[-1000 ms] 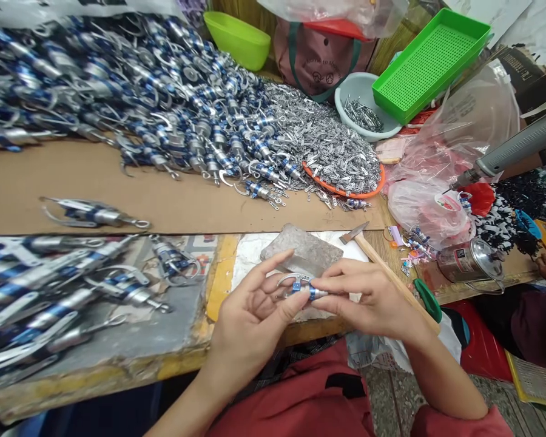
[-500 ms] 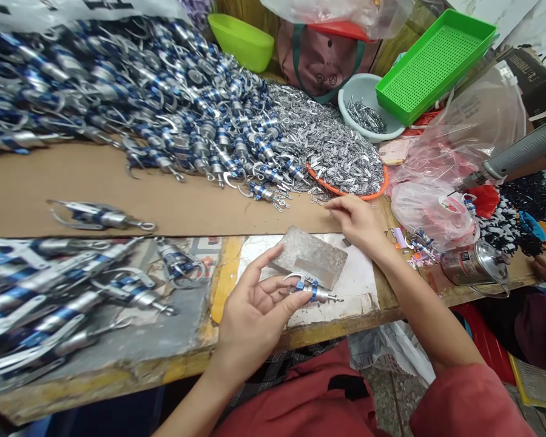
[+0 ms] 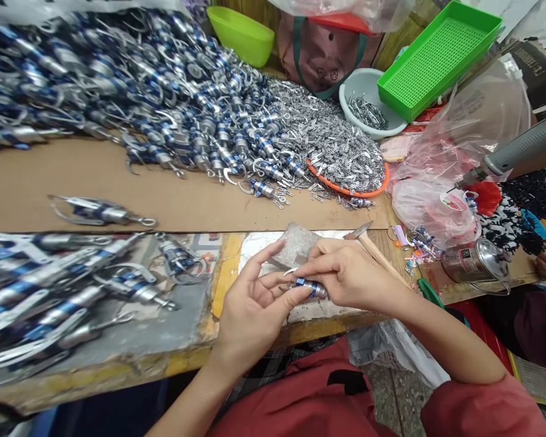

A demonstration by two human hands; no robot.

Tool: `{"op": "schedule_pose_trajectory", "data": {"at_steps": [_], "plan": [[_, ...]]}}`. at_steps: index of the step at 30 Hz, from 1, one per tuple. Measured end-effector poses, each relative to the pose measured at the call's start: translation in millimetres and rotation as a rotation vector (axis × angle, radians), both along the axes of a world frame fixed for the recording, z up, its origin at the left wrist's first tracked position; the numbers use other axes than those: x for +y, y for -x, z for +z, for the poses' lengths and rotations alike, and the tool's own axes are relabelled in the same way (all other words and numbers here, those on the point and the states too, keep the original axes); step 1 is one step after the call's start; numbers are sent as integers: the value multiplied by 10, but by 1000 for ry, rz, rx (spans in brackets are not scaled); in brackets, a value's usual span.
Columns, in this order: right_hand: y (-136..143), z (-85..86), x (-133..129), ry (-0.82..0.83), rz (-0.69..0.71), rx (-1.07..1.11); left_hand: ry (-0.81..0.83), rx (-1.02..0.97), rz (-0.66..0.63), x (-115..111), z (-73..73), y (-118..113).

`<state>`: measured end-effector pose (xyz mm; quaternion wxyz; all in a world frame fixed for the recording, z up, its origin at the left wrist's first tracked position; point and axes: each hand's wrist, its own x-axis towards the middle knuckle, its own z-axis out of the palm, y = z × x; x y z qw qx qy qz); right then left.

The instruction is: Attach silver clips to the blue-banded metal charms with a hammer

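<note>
My left hand (image 3: pixel 255 303) grips a small silver-and-blue metal fitting (image 3: pixel 313 287), a cylinder with blue bands and curved arms, between thumb and fingers. Over it, my right hand (image 3: pixel 352 276) is closed in a pinch at the fitting's upper side; whatever its fingertips hold is hidden. Both hands are just above a grey block (image 3: pixel 295 240) lying on a white sheet (image 3: pixel 250 249). Beside the right hand lies a hammer (image 3: pixel 377 250) with a wooden handle, partly covered by the forearm.
A large heap of similar fittings (image 3: pixel 164 91) fills the back left; more lie at front left (image 3: pixel 50 291). Small silver link plates (image 3: pixel 346 152) overflow an orange-rimmed tray. Behind stand a pale bowl of pins (image 3: pixel 346 103) and a green basket (image 3: pixel 441 60). A power driver (image 3: pixel 523 149) juts in from the right.
My right hand has come back from beside the plate heap to the fitting in my left hand, uncovering the hammer. The left hand stays in nearly the same place.
</note>
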<state>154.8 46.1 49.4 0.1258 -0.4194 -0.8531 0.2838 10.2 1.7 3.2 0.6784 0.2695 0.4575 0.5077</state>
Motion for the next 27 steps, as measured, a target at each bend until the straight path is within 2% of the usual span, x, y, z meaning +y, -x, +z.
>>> {"op": "schedule_pose_trajectory", "data": {"at_steps": [3, 4, 6, 8, 9, 11, 13, 16, 18, 21, 24, 27], "plan": [[-58, -23, -56, -79, -27, 147, -10, 10, 12, -10, -14, -2], [-117, -18, -91, -134, -76, 204, -8, 15, 15, -13, -20, -2], [-317, -19, -177, -286, -274, 263, 1, 27, 14, -20, -36, 0], [-607, -70, -270, -389, -529, 173, 5, 37, 8, -27, -56, 4], [-764, -121, -314, -388, -627, 66, 1, 41, 5, -30, -68, 6], [-1039, -257, -385, -265, -671, -184, -20, 49, 8, -32, -92, 7], [-1193, -385, -429, -159, -666, -342, -42, 51, 20, -28, -109, 5], [-1151, -417, -464, -172, -642, -297, -33, 53, 21, -21, -106, 1], [-1005, -307, -499, -244, -562, -175, -13, 51, 8, -20, -90, 1], [-774, -78, -588, -308, -342, -72, -4, 35, 6, -25, -68, 1], [-648, 59, -671, -301, -148, -130, -5, 19, 13, -30, -60, -6], [-637, 97, -714, -327, -96, -187, 6, 12, 17, -31, -56, -18]]}}
